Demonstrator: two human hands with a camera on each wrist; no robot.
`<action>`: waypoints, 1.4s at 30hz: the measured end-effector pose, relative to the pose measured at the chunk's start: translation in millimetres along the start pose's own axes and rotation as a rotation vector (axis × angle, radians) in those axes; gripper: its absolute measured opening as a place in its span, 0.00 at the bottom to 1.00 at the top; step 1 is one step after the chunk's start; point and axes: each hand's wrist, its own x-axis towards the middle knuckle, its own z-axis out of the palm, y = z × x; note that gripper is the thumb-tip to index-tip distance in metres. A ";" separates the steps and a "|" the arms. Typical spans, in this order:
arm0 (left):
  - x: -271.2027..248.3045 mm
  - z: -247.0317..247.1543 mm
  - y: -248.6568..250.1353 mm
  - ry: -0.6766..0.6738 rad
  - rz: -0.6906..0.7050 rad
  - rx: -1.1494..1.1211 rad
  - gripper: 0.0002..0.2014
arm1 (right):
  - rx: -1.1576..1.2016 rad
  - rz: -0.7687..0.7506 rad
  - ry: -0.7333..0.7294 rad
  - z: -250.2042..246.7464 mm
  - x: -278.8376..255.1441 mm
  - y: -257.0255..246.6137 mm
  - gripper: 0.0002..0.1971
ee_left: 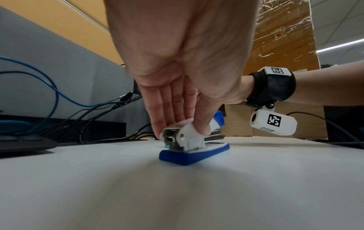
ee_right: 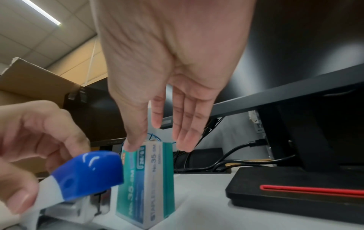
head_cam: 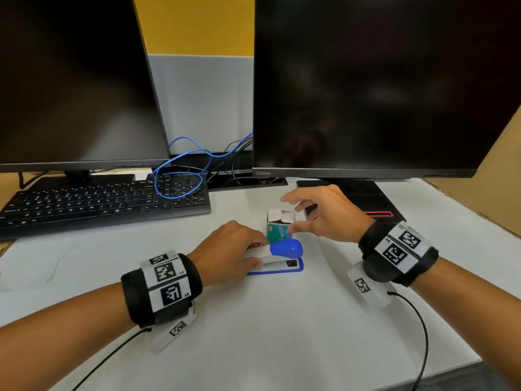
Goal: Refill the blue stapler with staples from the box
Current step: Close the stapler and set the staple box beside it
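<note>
Standing upright on the white desk [head_cam: 282,334] with its top flaps open, the box [head_cam: 279,231] of staples is the fixed mark of this scene. It rises directly behind the stapler [head_cam: 277,256], just beside it; whether the two touch cannot be told. The right hand [head_cam: 318,214] hovers over the box, thumb at the near top edge and fingers spread past the far side, relaxed and holding nothing. From the right wrist view the thumb tip meets or nearly meets the box rim [ee_right: 149,144], while the other fingertips [ee_right: 185,143] hang just off the box's right side, clear of it. The box's long axis runs vertically, so the opening faces up toward that palm; the right hand is plainly the nearer one for drawing out staples. In front of the box, the stapler lies with its long axis left to right, blue nose toward the right. The left hand [head_cam: 231,251] grips its white rear part, thumb and fingers pinching the sides, and the top arm [ee_left: 199,127] looks tilted up off the blue base [ee_left: 189,155], judged ready to swing open. To the right of the box sits a black monitor base [head_cam: 366,198] with a red strip; to its left, well apart, a keyboard [head_cam: 98,204].
</note>
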 end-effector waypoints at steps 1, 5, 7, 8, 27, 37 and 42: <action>0.0 -1.6 -1.2 -0.001 -0.009 0.000 0.17 | -0.006 -0.005 -0.022 3.3 3.4 -1.3 0.29; -1.7 -9.9 -10.1 -0.022 -0.050 0.012 0.15 | -0.092 -0.033 -0.066 9.7 13.7 -2.5 0.23; -3.3 -14.9 -18.1 -0.019 -0.077 0.010 0.16 | -0.122 -0.002 -0.066 8.4 16.8 0.5 0.24; -3.7 -17.8 -22.7 -0.013 -0.090 0.009 0.16 | -0.129 0.025 -0.065 6.6 17.4 3.3 0.24; 7.3 -42.3 -62.2 0.067 -0.200 0.040 0.16 | -0.114 0.159 -0.057 -2.2 16.9 24.4 0.23; 5.2 -39.9 -64.1 0.064 -0.201 0.037 0.18 | -0.120 0.168 -0.057 0.0 19.0 25.9 0.23; 4.6 -38.9 -64.4 0.055 -0.205 0.071 0.20 | -0.119 0.182 -0.067 -1.4 17.1 22.4 0.24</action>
